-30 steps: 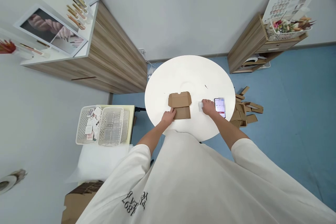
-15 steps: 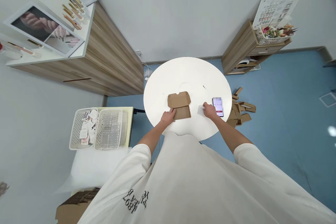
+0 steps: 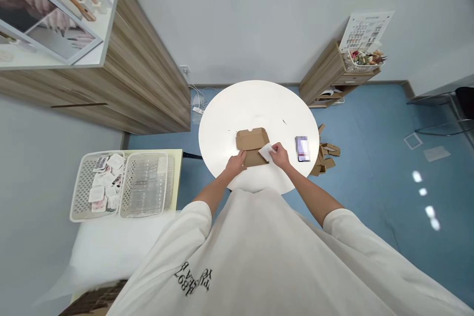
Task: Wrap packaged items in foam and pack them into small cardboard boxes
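Note:
An open brown cardboard box (image 3: 252, 139) lies on the round white table (image 3: 255, 103), its lid folded back toward the far side. My left hand (image 3: 236, 164) grips the box by its left side wall. Between the fingers of my right hand (image 3: 280, 155) is a small flat white packet (image 3: 265, 152), held tilted over the right part of the box tray. What the packet contains cannot be made out. To the right of my right hand lies a phone (image 3: 302, 148) with a lit screen.
White baskets hold small packets (image 3: 105, 180) and clear plastic cases (image 3: 148, 185) on a side table at left. Folded cardboard boxes (image 3: 326, 157) lie beyond the table's right edge. A wooden cabinet (image 3: 155, 69) stands back left, a smaller one (image 3: 326, 71) back right.
My right hand has lifted the white packet off the table beside the phone and carried it left over the box. My left hand stays at the box. The view has shifted slightly.

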A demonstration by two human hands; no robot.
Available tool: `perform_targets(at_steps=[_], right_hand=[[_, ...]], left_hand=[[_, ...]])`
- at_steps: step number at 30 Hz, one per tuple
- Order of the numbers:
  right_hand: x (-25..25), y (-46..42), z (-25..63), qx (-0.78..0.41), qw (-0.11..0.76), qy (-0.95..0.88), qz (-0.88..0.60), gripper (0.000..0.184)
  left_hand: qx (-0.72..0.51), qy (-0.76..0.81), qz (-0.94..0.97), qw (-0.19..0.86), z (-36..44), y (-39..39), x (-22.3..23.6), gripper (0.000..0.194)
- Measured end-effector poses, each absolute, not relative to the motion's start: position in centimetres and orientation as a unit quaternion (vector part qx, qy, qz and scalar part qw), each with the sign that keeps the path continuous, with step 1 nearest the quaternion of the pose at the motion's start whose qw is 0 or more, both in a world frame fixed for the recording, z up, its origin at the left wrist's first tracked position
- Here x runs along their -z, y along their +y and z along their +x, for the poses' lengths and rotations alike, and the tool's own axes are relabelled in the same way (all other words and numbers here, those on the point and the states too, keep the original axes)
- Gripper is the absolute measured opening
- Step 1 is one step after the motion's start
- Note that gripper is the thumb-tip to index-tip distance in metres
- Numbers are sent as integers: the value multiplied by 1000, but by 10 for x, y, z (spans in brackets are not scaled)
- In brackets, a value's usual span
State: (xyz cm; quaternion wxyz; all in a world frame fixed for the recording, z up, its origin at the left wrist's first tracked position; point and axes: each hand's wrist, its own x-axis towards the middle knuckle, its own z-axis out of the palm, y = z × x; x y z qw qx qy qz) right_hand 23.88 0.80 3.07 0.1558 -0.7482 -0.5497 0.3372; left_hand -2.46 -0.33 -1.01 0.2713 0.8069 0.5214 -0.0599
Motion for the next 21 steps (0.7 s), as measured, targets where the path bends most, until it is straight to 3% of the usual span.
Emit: perform_targets(at_steps=[6, 16, 21], right_hand=[[-13, 1, 181, -286, 46, -681, -673, 21], [-6, -6, 154, -222, -67, -774, -590, 42], [-5, -15, 167, -263, -47, -779, -567, 48]], left_hand=[[68, 522, 805, 274, -27, -3, 9, 86], [78, 520, 802, 284, -30, -2, 12, 91], [77, 508, 814, 273, -32, -1, 9, 90]])
